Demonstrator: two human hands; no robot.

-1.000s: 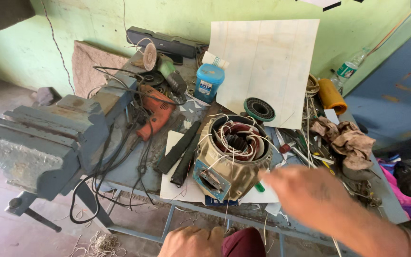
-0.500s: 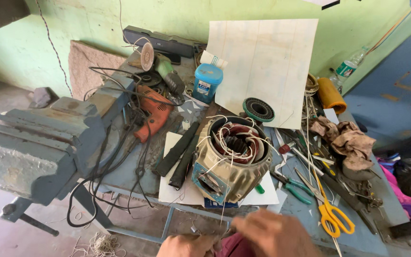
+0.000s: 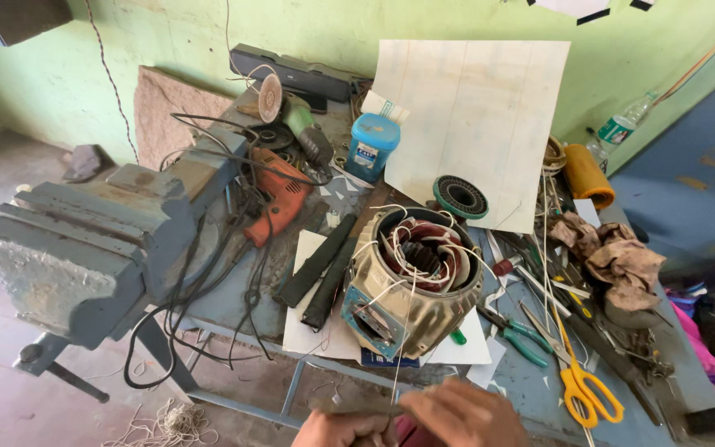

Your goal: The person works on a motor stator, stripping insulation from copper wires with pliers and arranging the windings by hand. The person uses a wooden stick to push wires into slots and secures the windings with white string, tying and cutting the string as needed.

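Thin pale cord (image 3: 401, 339) runs down from the motor stator (image 3: 414, 281) on the bench to my two hands at the bottom edge of the view. My left hand (image 3: 343, 430) sits low and mostly cut off; its fingers curl around a slim dark strip (image 3: 357, 406) that pokes out to the left. My right hand (image 3: 467, 416) lies just beside it, fingertips pinched on the near end of that strip where the cord meets it. How tightly either hand squeezes I cannot tell, since the frame cuts both off.

Just past my hands the stator lies tilted on white paper (image 3: 318, 331), its open end facing up and showing copper windings with loose white leads. Two black sleeves (image 3: 318, 269) lie beside it on the left. To the right, near the bench edge, are yellow-handled scissors (image 3: 591, 389), green-handled pliers (image 3: 516, 335) and a crumpled brown rag (image 3: 614, 257).

Further left a heavy grey bench vise (image 3: 84, 248) overhangs the bench, black cables draped over it, with an orange power drill (image 3: 276, 197) just behind them. Beyond the stator lie a black and green ribbed disc (image 3: 460, 197) and a blue plastic jar (image 3: 371, 147). A large pale insulation sheet (image 3: 482, 124) leans against the green wall (image 3: 167, 33), with a green angle grinder (image 3: 295, 120) on its left and an orange roll (image 3: 587, 175) on its right.
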